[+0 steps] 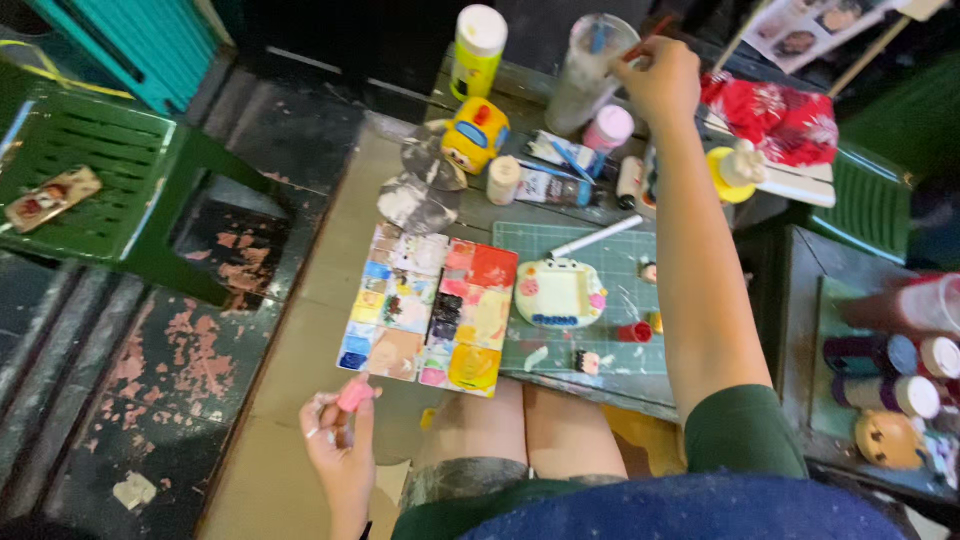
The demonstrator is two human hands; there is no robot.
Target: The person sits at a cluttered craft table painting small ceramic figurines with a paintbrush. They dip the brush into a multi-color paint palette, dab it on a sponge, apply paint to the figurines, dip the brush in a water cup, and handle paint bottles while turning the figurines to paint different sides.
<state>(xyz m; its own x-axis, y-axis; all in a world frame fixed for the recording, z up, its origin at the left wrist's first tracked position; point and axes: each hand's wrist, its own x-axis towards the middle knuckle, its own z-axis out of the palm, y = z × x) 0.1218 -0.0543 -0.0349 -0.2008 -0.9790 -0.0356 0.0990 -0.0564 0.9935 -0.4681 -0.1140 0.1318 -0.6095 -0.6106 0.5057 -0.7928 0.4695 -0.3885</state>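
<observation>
The right hand [662, 80], fingers closed on a paintbrush [640, 47], reaches far forward into the water cup [590, 70]; the left hand [343, 440] grips a small pink figurine [353, 397] near the lap, well apart.

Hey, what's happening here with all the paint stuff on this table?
A seated person is painting small figures at a cluttered table. The left hand holds a small pink figurine low beside the knees. The right hand reaches across with a thin brush into a cloudy clear plastic cup. Between them lie a paint-smeared square-tile palette and a white rectangular painted piece on a green cutting mat.
</observation>
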